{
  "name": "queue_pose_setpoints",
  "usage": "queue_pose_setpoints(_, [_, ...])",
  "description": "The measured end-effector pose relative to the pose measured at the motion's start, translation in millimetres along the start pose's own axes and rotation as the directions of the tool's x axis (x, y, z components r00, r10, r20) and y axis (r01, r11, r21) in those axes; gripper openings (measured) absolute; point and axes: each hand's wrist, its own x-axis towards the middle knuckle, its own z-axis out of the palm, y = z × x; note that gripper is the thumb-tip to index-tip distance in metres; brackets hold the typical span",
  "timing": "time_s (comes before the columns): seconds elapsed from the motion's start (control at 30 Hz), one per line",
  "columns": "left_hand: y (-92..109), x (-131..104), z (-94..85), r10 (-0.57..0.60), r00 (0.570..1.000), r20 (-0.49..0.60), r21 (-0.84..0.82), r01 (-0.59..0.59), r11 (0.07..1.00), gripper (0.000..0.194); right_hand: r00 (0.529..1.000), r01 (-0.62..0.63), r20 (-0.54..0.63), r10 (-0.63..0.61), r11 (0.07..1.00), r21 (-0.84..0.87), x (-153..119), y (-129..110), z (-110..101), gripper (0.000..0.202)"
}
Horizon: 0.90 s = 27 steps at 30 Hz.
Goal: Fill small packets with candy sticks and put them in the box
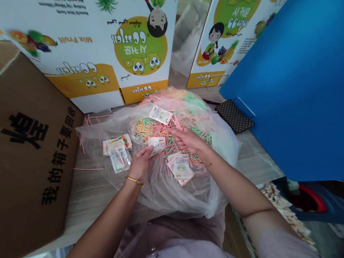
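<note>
A clear plastic bag (224, 145) lies spread open on the table, full of thin pink, green and yellow sticks (144, 127). My left hand (140, 164), with a gold bangle at the wrist, pinches the edge of a small printed packet (156, 143). Over the sticks, my right hand (186, 139) has its fingers closed around a few pink sticks (177, 123). Another packet (161, 115) rests on the heap above both hands. Several packets (181, 168) are piled below my right hand, and more packets (118, 156) lie left of my left hand.
Printed cartons (87, 31) stand behind the bag. A brown cardboard box (27, 145) is at the left, and a blue panel (306, 88) rises at the right. Beside the panel's foot lies a dark checkered pouch (235, 116). Loose pink sticks (88, 169) lie on the table (85, 201).
</note>
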Motion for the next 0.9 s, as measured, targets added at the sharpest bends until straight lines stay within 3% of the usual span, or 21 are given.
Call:
queue_pose_setpoints(0.1, [1, 1, 1.8, 0.007, 1.000, -0.003, 0.006, -0.007, 1.000, 0.023, 0.984, 0.160, -0.042, -0.175, 0.959, -0.234, -1, 8, 22, 0.022])
queue_pose_setpoints(0.2, [2, 0, 2.3, 0.026, 1.000, -0.006, 0.007, -0.026, 1.000, 0.026, 0.964, 0.233, -0.030, -0.265, 0.891, -0.391, 4, 14, 34, 0.016])
queue_pose_setpoints(0.37, [4, -1, -6.6, 0.099, 0.995, -0.015, 0.093, -0.098, 0.991, 0.039, 0.966, 0.239, 0.014, -0.260, 0.862, -0.447, 8, 18, 30, 0.028])
queue_pose_setpoints(0.53, [16, -4, -16.6, 0.188, 0.982, -0.032, 0.180, -0.179, 0.967, 0.033, 0.968, 0.228, 0.042, -0.246, 0.801, -0.553, -1, 14, 26, 0.030])
queue_pose_setpoints(0.73, [35, -11, -6.1, 0.260, 0.965, 0.027, 0.141, -0.261, 0.955, 0.037, 0.968, 0.251, 0.179, -0.177, 0.739, -0.625, -7, 17, 42, 0.021])
queue_pose_setpoints(0.83, [40, -10, -7.0, 0.235, 0.972, -0.009, 0.085, -0.234, 0.969, 0.028, 0.958, 0.282, 0.214, -0.191, 0.774, -0.567, -8, 15, 43, 0.021])
queue_pose_setpoints(0.9, [45, -9, -13.3, 0.199, 0.978, -0.065, 0.023, -0.198, 0.980, 0.030, 0.975, 0.216, 0.157, -0.158, 0.839, -0.499, -8, 11, 37, 0.023])
